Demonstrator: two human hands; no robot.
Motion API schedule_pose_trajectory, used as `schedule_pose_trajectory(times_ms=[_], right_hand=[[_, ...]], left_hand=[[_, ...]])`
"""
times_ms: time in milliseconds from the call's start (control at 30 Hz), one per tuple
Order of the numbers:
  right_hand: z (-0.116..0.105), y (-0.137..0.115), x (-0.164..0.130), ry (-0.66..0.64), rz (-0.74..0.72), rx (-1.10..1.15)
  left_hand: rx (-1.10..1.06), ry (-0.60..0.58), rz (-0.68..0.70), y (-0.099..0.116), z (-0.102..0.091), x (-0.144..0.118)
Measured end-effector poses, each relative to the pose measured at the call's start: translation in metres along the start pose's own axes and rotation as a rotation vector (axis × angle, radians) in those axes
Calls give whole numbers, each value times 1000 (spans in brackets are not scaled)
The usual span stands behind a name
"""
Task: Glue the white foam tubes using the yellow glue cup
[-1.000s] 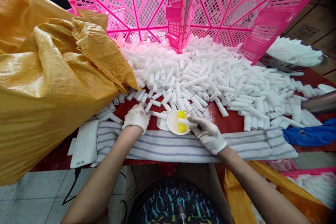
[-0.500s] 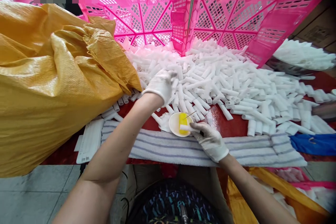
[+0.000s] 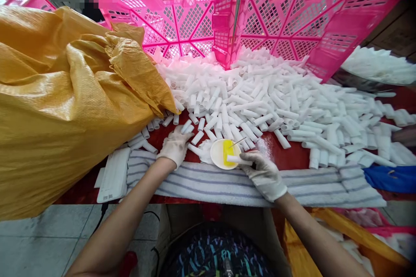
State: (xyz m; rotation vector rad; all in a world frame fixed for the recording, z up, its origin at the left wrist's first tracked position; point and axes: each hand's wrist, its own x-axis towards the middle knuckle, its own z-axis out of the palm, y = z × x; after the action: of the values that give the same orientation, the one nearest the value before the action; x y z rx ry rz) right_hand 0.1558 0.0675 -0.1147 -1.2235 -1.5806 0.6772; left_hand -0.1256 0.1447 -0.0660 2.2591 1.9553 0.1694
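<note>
A: How far along does the work look?

B: Beside the big, shiny yellow woven sack (image 3: 81, 117), the red tabletop (image 3: 300, 156) bears a broad heap of loose white plastic tubes (image 3: 269, 91). I'd judge plenty is left; how many are finished, I can't tell.

A: And the fingers?

B: The left hand (image 3: 175, 145) and right hand (image 3: 264, 173) wear white fabric gloves. Near the shallow, round white dish (image 3: 217, 156) holding a bright yellow block (image 3: 228, 147), the right thumb and fingers pinch one slim white tube (image 3: 234, 159), its free end over the block.

A: The left?

B: Fingers half-curled at two short white tubes (image 3: 186, 127); whether they grip, I can't tell.
</note>
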Motion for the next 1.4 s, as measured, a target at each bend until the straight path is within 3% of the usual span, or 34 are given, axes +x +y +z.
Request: schedule_pose_trajectory(times_ms=[100,167,367,467,600,667,767,900,967,1067,1133,1200,1267,1400], right_hand=[[-1,-10,2,-47,188,-26],[-2,-13,3,-78,240,-4],[-1,2,0,-73,3,13],[-2,5,-1,-106,-16,-21],[-11,-11,-1,-124,-55,40],[-18,-24,0,-79,65,104],[-25,-46,5,31,334,244],[-19,-69,15,100,473,512],[-13,-77,22,113,495,595],[-6,-81,30,135,532,623],[-4,-78,32,145,555,617],[-4,-76,32,155,570,603],[-3,-75,31,166,570,579],[-2,-85,31,150,525,560]], left_hand=[[-29,74,-4,3,2,-13],[-18,154,-11,3,0,-18],[-48,198,11,10,-2,-15],[-99,175,28,9,5,-11],[-151,133,6,0,7,-11],[-241,185,-7,0,1,-16],[-567,249,36,14,-14,-29],[-962,107,134,51,-26,-46],[-941,150,215,64,-26,-51],[-773,331,314,68,-22,-48],[-747,421,247,61,-19,-42],[-856,453,87,53,-20,-38],[-1069,381,-39,48,-23,-37],[-1403,18,-78,55,-31,-45]])
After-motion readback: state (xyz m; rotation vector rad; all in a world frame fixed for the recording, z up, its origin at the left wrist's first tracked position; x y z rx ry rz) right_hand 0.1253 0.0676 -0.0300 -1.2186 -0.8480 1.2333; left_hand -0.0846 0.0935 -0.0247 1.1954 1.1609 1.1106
